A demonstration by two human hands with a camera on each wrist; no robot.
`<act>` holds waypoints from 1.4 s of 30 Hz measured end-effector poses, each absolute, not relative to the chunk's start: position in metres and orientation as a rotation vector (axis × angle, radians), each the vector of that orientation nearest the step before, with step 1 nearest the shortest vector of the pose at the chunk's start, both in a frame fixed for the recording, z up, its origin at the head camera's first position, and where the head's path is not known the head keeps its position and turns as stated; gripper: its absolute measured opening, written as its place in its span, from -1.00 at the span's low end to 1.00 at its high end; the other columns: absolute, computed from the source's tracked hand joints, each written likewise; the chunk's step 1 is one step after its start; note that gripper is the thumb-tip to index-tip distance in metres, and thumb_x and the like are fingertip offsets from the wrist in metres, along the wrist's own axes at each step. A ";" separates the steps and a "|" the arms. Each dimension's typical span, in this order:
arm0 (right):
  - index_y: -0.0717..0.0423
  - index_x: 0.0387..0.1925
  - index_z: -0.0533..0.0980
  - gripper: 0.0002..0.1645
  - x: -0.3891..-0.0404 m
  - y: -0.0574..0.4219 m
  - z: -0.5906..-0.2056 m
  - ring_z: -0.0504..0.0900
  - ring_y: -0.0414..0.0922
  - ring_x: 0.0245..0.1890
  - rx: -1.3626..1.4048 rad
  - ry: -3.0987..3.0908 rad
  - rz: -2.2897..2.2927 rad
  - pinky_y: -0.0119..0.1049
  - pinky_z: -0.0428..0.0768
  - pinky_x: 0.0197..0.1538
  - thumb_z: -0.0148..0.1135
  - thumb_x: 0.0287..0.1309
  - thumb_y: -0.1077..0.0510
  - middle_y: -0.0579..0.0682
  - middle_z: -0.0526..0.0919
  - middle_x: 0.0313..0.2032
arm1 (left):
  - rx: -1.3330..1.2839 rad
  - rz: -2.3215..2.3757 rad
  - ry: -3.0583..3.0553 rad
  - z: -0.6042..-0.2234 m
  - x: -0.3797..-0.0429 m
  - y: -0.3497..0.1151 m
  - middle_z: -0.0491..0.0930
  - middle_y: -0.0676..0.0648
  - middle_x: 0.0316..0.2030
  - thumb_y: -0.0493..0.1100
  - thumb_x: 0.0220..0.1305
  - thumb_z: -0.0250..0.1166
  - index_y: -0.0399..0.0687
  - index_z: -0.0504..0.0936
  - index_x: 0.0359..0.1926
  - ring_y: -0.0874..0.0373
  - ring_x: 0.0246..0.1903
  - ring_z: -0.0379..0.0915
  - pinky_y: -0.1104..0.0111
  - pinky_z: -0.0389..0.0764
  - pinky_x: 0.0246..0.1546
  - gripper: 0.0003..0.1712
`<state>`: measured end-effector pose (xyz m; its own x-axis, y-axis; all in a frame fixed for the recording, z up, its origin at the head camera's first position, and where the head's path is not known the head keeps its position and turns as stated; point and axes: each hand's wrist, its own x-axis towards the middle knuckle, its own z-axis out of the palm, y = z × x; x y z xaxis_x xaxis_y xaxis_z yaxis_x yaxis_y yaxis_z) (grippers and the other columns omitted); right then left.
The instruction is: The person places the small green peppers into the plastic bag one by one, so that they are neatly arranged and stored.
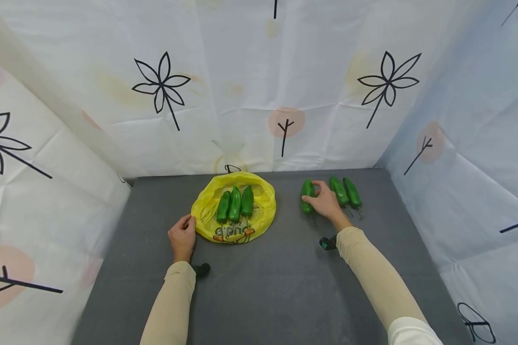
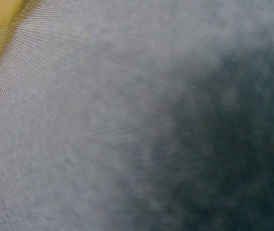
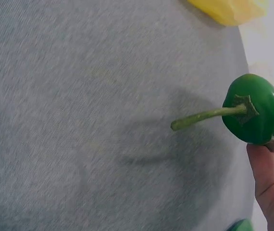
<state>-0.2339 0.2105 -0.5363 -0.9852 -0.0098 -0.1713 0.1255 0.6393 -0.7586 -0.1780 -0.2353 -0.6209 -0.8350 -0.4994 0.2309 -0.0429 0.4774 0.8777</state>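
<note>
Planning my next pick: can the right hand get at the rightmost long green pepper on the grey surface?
Probably not yet: the right hand grips another green pepper, though the rightmost pepper lies uncovered.

Diffusely lit in head view; in left wrist view, blurred, darkest lower right; in right, softly shadowed beside green chili (image 3: pixel 253 109).

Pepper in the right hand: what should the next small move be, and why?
Probably carry the held pepper left to the yellow bag: the right hand grips it, three peppers lie there, and the left hand is at the bag's edge.
</note>
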 end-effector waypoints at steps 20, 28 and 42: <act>-0.09 0.53 0.22 -0.07 -0.239 0.168 -0.508 0.68 0.13 0.04 0.077 2.692 -1.316 0.02 0.66 0.01 0.34 0.25 -0.23 0.23 0.61 0.17 | 0.428 -1.321 -2.285 -0.620 -0.178 -0.234 0.79 -0.24 -0.35 -0.12 0.32 0.33 -0.14 0.81 -0.07 0.56 -0.52 0.39 0.73 0.33 -0.39 -0.73; -0.15 0.49 0.29 -0.08 -0.241 0.149 -0.497 0.70 0.09 -0.03 0.057 2.645 -1.406 -0.05 0.68 -0.05 0.38 0.18 -0.29 0.19 0.62 0.12 | 0.418 -1.304 -2.293 -0.620 -0.179 -0.234 0.80 -0.23 -0.33 -0.12 0.32 0.32 -0.16 0.81 -0.07 0.54 -0.49 0.42 0.78 0.31 -0.38 -0.72; -0.19 0.48 0.33 -0.12 -0.241 0.116 -0.485 0.72 0.03 -0.06 -0.069 2.587 -1.432 -0.15 0.71 -0.11 0.38 0.19 -0.27 0.16 0.60 0.13 | 0.412 -1.263 -2.312 -0.623 -0.180 -0.239 0.79 -0.22 -0.36 -0.10 0.34 0.29 -0.14 0.81 -0.07 0.22 -0.48 0.57 0.54 0.47 -0.36 -0.71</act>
<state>-0.2407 0.1159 -0.4850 -0.9821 -0.1290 -0.1376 0.0481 0.5340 -0.8441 -0.1800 -0.2394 -0.6230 -0.8444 -0.4696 0.2578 -0.0368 0.5309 0.8466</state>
